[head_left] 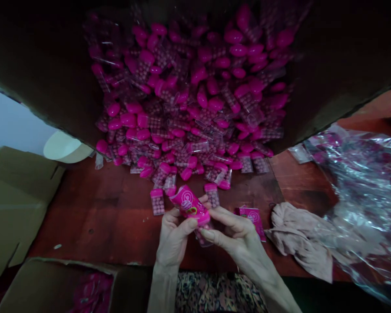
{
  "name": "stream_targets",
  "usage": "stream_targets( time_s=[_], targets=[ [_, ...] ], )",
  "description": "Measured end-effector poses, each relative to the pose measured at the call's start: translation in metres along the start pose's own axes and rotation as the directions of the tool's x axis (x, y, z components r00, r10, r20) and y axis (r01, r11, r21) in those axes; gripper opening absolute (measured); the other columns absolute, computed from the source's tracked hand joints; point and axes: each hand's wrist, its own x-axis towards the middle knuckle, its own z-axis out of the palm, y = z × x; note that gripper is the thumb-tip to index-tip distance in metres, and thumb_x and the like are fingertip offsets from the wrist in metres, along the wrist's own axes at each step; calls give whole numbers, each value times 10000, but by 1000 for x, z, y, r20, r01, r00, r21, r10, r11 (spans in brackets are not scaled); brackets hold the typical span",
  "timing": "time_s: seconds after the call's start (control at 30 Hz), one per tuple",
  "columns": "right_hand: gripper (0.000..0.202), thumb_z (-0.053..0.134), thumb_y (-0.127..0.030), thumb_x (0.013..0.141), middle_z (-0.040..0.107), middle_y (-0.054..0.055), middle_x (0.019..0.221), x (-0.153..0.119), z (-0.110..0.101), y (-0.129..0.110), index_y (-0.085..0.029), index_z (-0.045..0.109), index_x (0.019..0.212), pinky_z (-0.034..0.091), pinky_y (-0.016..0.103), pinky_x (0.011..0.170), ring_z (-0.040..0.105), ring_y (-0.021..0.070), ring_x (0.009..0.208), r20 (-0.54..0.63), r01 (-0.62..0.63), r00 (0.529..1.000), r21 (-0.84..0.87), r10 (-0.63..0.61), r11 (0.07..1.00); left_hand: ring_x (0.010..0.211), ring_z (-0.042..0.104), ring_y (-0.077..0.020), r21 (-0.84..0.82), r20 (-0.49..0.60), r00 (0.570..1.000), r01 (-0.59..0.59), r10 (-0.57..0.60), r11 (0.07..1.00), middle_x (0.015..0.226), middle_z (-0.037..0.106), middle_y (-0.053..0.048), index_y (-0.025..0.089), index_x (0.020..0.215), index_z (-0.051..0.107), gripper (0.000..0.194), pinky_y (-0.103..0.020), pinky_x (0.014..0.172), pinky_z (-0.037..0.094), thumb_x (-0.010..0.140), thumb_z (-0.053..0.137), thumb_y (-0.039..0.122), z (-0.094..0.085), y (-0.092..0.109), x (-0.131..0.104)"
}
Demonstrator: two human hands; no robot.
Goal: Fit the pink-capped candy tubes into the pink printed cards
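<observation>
one heap [215, 104] of pink-capped clear bottles, too many to count; around it, one large box [35, 65]. in front of the heap: one left hand [173, 234], one right hand [236, 232], one held pink wrapper [189, 206], at least one flat pink wrapper [253, 219]. right of it: one beige cloth [295, 232], one clear plastic bag [371, 187]. left of it: one pale bowl [68, 150], one slotted cardboard piece [22, 195], one open box [39, 284].

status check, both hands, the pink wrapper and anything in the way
Left hand gripping the wrapper. Right hand at its lower end. Wrapper tilted, held above the table. Loose jars just beyond, none seen blocking.
</observation>
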Motion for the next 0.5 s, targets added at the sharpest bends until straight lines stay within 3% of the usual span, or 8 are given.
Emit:
stream_targets(
  time_s=[0.1, 0.17, 0.27, 0.37, 0.5],
  targets=[
    [302, 762, -347, 645, 663, 24, 809, 2, 5, 3, -189, 700, 895, 547, 281, 657, 623, 164, 727, -40, -93, 994, 169, 101, 981, 890, 664, -268, -73, -67, 998, -15, 10, 997, 967, 715, -133, 158, 823, 729, 280, -308, 681, 535, 577, 771, 285, 3, -1, 2],
    [338, 730, -373, 681, 676, 37, 839, 3, 12, 3, -179, 673, 951, 542, 288, 691, 632, 171, 755, -70, -106, 990, 174, 120, 979, 811, 680, -235, -112, -167, 986, -48, 28, 993, 928, 726, -122, 160, 816, 723, 251, -262, 598, 528, 603, 752, 290, 5, -3, 4],
    [311, 568, -388, 829, 661, 37, 772, 0, 24, 3, -157, 629, 1027, 523, 251, 618, 615, 147, 669, -64, -82, 994, 53, 85, 995, 752, 680, -182, -133, -262, 964, -71, 34, 989, 876, 736, -106, 153, 812, 710, 189, -234, 618, 518, 662, 716, 268, 6, -2, 6],
    [298, 440, -359, 904, 614, 17, 656, -4, 30, 7, -153, 612, 1033, 481, 230, 530, 572, 138, 571, -100, -26, 995, -141, 12, 990, 780, 676, -175, -122, -258, 966, -59, 26, 991, 872, 734, -112, 143, 824, 697, 189, -244, 688, 512, 711, 685, 294, 6, -1, 5],
    [254, 384, -282, 921, 664, 76, 833, -4, 29, 15, -159, 586, 1015, 488, 246, 616, 614, 167, 693, -143, 108, 973, -416, -183, 903, 888, 660, -229, -105, -218, 975, -63, 39, 993, 857, 731, -128, 129, 873, 689, 341, -326, 813, 484, 741, 631, 438, 10, -3, 2]
  ],
)
